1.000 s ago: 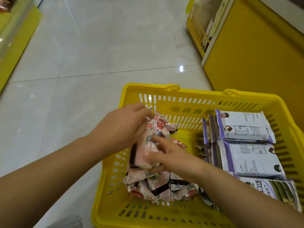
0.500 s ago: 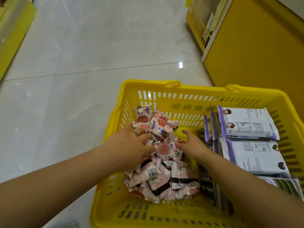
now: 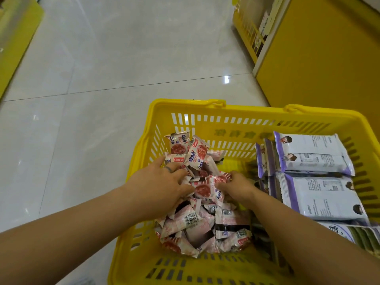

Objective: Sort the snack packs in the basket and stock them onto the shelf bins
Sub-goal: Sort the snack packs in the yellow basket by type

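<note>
Both hands are in the yellow basket (image 3: pixel 226 118), working the heap of small pink packs (image 3: pixel 205 223) that fills its left half. The left hand (image 3: pixel 162 188) lies on top of the heap with its fingers spread and fairly straight, a ring (image 3: pixel 168 169) on one of them. It is pressing and raking, not closed on anything. The right hand (image 3: pixel 234 185) is at the heap's right edge with its fingers curled down onto a pack. I can't tell whether that pinch has actually closed. The flat purple-and-white packs (image 3: pixel 320 194) are stacked tidily in the basket's right half, untouched.

Risks as I judge them:
- The pink heap is loose and glossy. A big two-handed scoop would likely shed packs — back into the basket, or onto the floor (image 3: pixel 102 79) left of it.
- A few pink packs stand propped against the basket's far-left wall, fairly high. A nudge from the left fingers could topple them.
- The right hand sits just beside the purple stack, so a sweep that way could push pink packs in among it and undo the sort.
- Hard squeezing could crush what's inside.

The shelf unit (image 3: pixel 329 58) stands beyond the basket's right corner — nothing from these packs is in it yet.
</note>
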The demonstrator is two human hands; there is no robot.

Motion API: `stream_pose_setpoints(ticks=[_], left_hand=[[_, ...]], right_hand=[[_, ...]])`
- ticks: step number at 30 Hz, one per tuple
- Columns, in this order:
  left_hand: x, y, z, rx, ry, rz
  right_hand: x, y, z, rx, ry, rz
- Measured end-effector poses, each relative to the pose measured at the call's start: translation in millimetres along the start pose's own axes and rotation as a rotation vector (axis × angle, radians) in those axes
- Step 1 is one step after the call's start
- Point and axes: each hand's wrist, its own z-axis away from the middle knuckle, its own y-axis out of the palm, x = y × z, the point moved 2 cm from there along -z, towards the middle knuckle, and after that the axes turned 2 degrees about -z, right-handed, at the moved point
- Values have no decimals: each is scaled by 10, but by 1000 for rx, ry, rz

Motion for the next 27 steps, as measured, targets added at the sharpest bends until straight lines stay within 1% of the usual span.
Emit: stream_pose_setpoints(ticks=[3, 5, 7, 10, 13, 16, 18, 22, 23, 25, 27], left_hand=[[-3, -12, -7, 6, -6, 4], [-7, -12, -4, 6, -8, 2], [-11, -10, -3, 1, -7, 7], [-11, -8, -9, -13, -7, 9], [-7, -5, -15, -2, -3, 6], [-2, 4, -11, -11, -4, 3], [-2, 9, -6, -21, -3, 2], [3, 7, -9, -43, 4, -9], [3, 8, -5, -47, 6, -11], [-5, 11, 6, -42, 6, -7], [-15, 3, 19, -55, 14, -13]], right_hand=[[9, 44, 32, 87, 32, -196], [-11, 42, 48, 71, 38, -157], [-13, -9, 48, -16, 22, -30], [49, -192, 58, -216, -45, 10], [187, -343, 175, -358, -216, 43], [349, -353, 283, -400, -380, 56], [483, -304, 279, -360, -430, 7], [737, -23, 221, -49, -432, 8], [774, 47, 204, -9, -422, 21], [815, 136, 186, -8, -407, -20], [826, 164, 194, -52, -415, -104]])
